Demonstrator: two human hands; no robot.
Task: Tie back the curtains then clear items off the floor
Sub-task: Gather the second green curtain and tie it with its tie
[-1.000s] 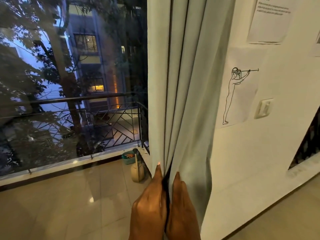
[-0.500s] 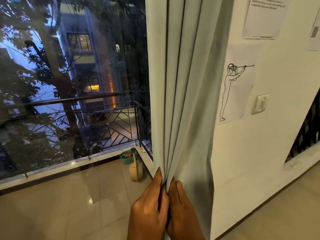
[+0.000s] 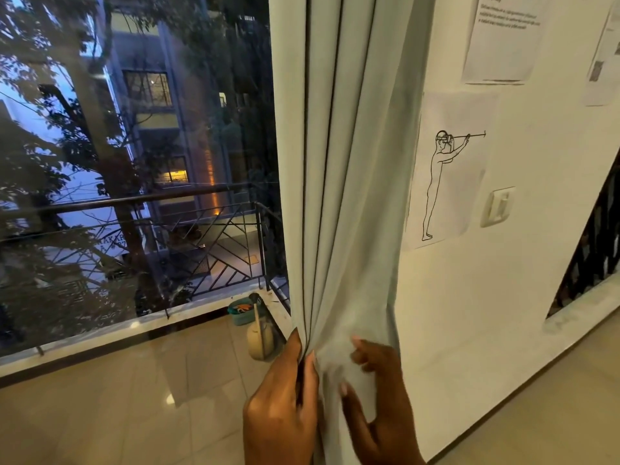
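Note:
A pale grey-green curtain point(image 3: 339, 162) hangs gathered in folds at the right edge of a big glass window, beside a white wall. My left hand point(image 3: 281, 401) pinches the curtain's left folds low down, fingers wrapped into the cloth. My right hand point(image 3: 379, 397) lies on the right side of the bunch, thumb and fingers spread round the fabric. No tie-back shows in view.
Outside the window point(image 3: 134, 196), on the balcony, a teal basket point(image 3: 240, 310) and a cream jug point(image 3: 260, 340) stand by a black railing point(image 3: 201, 236). The wall point(image 3: 503, 297) carries taped papers, a line drawing point(image 3: 446, 169) and a light switch point(image 3: 498, 206). Beige floor tiles lie below.
My right hand has slid from beside the left hand out to the right, spreading across the curtain bunch. The view has tilted slightly; the left hand keeps its hold.

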